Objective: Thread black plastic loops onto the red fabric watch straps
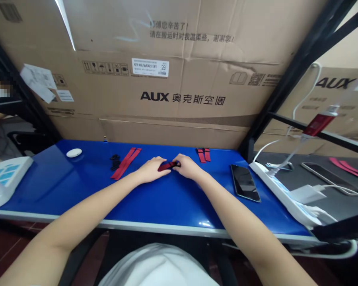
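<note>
Over the middle of the blue tabletop (173, 202), a short red strap (164, 166) spans the gap between my hands. My left hand (152, 169) grips its left part between thumb and fingers. With bent fingers, my right hand (185, 165) pinches the other end, where a small black piece shows; its exact shape is partly hidden by the fingertips. Left of my hands lie flat red straps (127, 163), side by side at a slant. Several small black plastic pieces (115, 162) are piled beside them. To the right, two looped red straps (203, 155) with black ends rest near the back edge.
A dark phone (245, 182) lies at the right, beside a white power strip (286, 194) with plugs and cables. A white round object (74, 153) sits at the back left, and a white device (8, 178) at the left edge. A cardboard panel (181, 79) stands behind.
</note>
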A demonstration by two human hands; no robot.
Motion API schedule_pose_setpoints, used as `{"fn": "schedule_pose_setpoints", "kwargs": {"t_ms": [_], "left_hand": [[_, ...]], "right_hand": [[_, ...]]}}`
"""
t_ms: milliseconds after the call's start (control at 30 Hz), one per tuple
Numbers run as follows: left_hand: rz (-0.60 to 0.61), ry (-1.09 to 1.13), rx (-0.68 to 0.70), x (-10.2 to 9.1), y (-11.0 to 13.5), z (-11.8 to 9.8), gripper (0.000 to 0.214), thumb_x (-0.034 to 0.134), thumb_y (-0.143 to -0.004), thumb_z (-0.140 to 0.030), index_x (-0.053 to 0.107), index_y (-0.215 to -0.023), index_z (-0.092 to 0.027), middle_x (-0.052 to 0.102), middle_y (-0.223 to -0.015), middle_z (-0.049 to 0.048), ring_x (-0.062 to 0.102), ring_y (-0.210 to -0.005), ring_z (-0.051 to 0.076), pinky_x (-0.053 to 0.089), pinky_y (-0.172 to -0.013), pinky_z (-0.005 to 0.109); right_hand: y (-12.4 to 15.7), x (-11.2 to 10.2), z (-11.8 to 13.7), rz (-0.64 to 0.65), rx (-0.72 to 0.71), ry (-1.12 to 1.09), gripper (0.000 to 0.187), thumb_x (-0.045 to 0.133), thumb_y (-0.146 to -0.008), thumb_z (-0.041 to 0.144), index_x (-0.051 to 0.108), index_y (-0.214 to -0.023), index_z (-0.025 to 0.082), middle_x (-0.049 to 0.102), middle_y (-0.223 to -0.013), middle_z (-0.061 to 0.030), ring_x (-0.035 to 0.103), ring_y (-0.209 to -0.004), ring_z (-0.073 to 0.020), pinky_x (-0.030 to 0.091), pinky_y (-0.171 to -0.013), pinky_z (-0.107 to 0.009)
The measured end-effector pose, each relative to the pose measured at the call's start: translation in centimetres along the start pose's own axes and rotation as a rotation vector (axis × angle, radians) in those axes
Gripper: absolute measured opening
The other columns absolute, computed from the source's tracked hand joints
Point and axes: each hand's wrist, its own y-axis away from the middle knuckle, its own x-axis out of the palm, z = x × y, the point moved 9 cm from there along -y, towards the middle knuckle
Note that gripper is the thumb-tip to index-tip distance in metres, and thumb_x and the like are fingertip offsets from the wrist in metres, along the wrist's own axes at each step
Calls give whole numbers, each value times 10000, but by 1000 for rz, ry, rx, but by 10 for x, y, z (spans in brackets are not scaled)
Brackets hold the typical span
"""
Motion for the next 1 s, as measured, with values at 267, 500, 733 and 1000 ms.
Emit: {"fn": "schedule_pose_setpoints", "kwargs": {"t_ms": [267, 500, 733, 1000], "left_hand": [[-101, 111, 100, 4, 6, -16, 282, 697, -792, -385, 654, -982, -180, 652, -933, 68, 595, -897, 234, 458, -826, 359], [-195, 94, 299, -27, 17, -39, 246, 674, -821, -311, 646, -1035, -192, 658, -948, 57, 612, -902, 208, 481, -820, 335], [-418, 61, 372, -51, 17, -33, 250, 676, -817, -259, 650, -1057, -196, 700, -1012, 64, 630, -957, 216, 479, -897, 378], [-448, -7, 409, -43, 31, -36, 281, 663, -833, -285, 643, -1099, -197, 711, -1046, 68, 628, -996, 230, 447, -938, 409]], "right_hand": [[10, 10, 13, 69, 36, -466, 266, 719, -660, 182, 556, -870, 188, 568, -745, 32, 545, -599, -106, 403, -572, -224], [6, 4, 23, 236, 0, -889, 284, 775, -617, 268, 573, -806, 201, 626, -1003, -13, 596, -913, -167, 465, -815, -305], [-12, -24, 23, 25, 23, -727, 137, 702, -716, 322, 663, -719, 191, 584, -1143, -52, 506, -1145, -218, 316, -1051, -377], [-4, -24, 33, 89, -42, -708, 158, 717, -730, 353, 692, -752, 198, 592, -1182, -70, 523, -1128, -227, 354, -988, -380]]}}
